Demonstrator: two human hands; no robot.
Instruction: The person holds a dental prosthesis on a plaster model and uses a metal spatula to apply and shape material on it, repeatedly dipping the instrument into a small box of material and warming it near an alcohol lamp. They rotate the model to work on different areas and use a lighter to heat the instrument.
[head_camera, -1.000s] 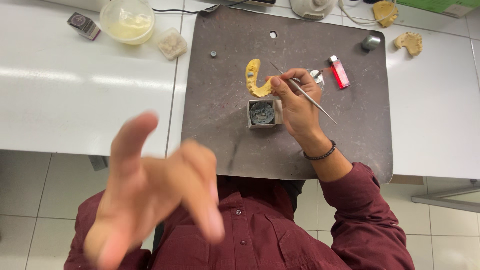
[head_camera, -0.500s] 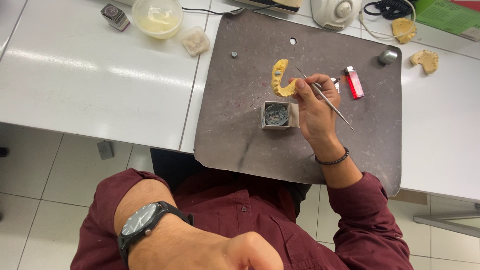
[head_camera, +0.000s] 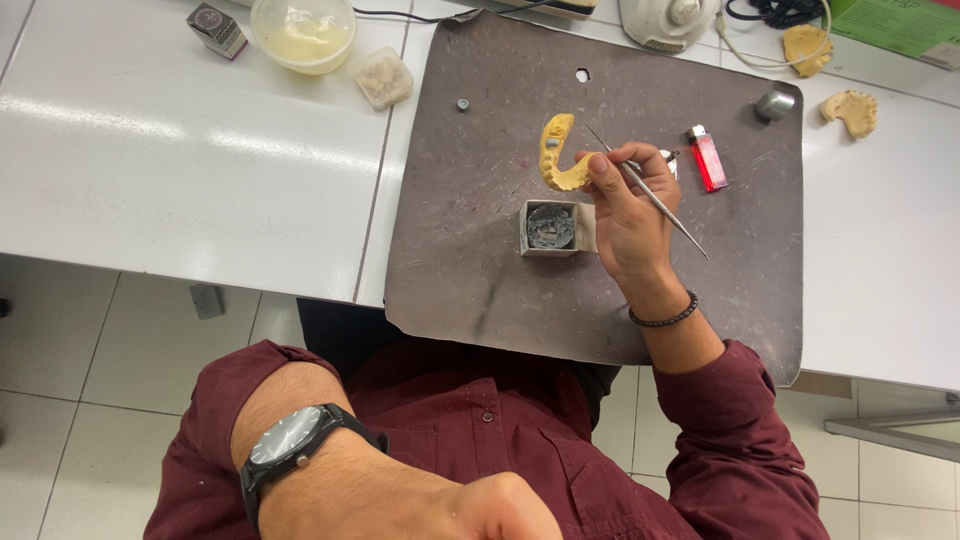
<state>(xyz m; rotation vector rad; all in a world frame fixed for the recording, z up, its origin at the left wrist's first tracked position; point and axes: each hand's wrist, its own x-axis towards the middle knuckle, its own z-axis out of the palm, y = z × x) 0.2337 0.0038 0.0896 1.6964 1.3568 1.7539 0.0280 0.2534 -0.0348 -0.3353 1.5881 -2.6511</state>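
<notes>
**Left arm drawn back, right hand at the dental cast**

Since the earlier frame the left hand (head_camera: 500, 510) has dropped low against the chest, curled into a closed fist holding nothing, a black watch (head_camera: 285, 445) on its wrist. Right hand (head_camera: 625, 210) grips a thin metal tool (head_camera: 650, 195) pen-fashion, fingertips touching the yellow dental cast (head_camera: 558, 155) near the middle of the dark mat (head_camera: 480, 280) on the worktop (head_camera: 150, 170). Just beside it stands a small square box (head_camera: 551, 227); a red lighter (head_camera: 707, 158) lies toward the mat's right edge.
</notes>
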